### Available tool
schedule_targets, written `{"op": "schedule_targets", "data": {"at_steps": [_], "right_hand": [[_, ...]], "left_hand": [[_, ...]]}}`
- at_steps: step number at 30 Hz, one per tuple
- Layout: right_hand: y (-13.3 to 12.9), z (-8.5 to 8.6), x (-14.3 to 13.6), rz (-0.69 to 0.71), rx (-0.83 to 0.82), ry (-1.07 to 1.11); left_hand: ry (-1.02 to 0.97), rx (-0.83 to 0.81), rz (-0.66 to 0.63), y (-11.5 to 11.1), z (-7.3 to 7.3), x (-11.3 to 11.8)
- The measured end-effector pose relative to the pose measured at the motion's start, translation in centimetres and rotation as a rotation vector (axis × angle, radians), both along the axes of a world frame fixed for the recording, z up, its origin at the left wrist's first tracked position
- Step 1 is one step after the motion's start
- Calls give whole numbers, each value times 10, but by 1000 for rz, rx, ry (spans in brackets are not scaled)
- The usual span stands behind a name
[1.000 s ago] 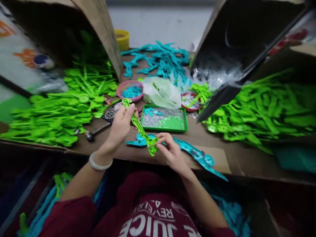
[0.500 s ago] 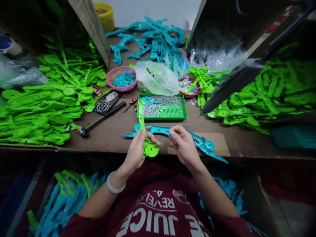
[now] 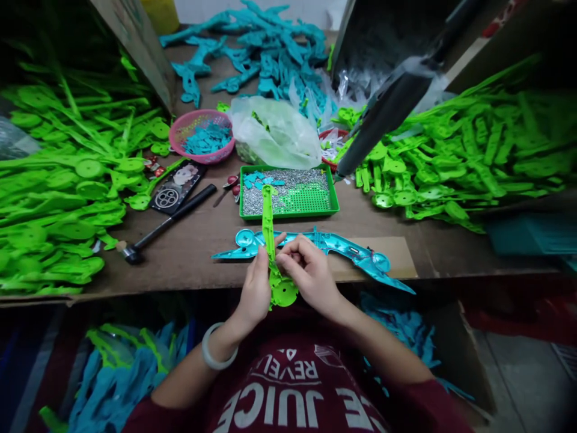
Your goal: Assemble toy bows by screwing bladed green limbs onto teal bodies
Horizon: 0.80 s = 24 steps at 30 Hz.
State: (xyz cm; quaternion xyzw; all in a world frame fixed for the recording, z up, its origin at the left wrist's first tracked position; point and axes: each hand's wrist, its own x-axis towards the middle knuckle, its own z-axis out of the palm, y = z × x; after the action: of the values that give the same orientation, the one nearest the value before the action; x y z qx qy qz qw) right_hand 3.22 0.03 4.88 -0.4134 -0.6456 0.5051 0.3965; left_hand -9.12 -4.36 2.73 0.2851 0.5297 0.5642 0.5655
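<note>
In my left hand [image 3: 256, 288] is a long lime-green plastic part [image 3: 268, 225] with a round disc at its lower end, held upright. My right hand [image 3: 311, 273] is pinched against the part's right side, just above the disc; whatever lies between those fingertips is too small to make out. Behind both hands, a bow-shaped blue plastic piece [image 3: 336, 242] lies across the table's front. A green tray [image 3: 334, 210] beyond it holds many small metal bits and a few blue pieces.
Green part piles [image 3: 49, 180] flank the left, others [image 3: 487, 150] the right. A hammer [image 3: 174, 222] lies left of the tray. A pink basket [image 3: 178, 135], a plastic bag [image 3: 282, 132] and blue parts [image 3: 274, 60] stand behind. A dark hanging tool [image 3: 383, 114] slants down at right.
My right hand has moved left, from over the blue piece to the green part in my left hand. The view has shifted slightly, and the green part now stands more upright.
</note>
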Motion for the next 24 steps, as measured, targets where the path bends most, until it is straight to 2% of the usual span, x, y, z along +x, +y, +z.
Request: {"op": "schedule_targets", "data": {"at_steps": [2,4,8,14,19,24], "right_hand": [[-2,-5,-3,-35,116,-76],[-3,-8,-1,-9,145,-118],[0,-8,3,53,86,-115],[6,-5,0,43,-11,-96],[8,-9,0,61,-68,-49],[6,-12,1,29,-56,-73]], "left_hand": [[10,-1,-11,2,-2,2],[33,-2,-15,4,-4,2],[95,10,6,6,-9,0],[117,22,-32,7,-11,-1],[78,11,-44,9,-13,1],[76,30,-92,7,-15,2]]}}
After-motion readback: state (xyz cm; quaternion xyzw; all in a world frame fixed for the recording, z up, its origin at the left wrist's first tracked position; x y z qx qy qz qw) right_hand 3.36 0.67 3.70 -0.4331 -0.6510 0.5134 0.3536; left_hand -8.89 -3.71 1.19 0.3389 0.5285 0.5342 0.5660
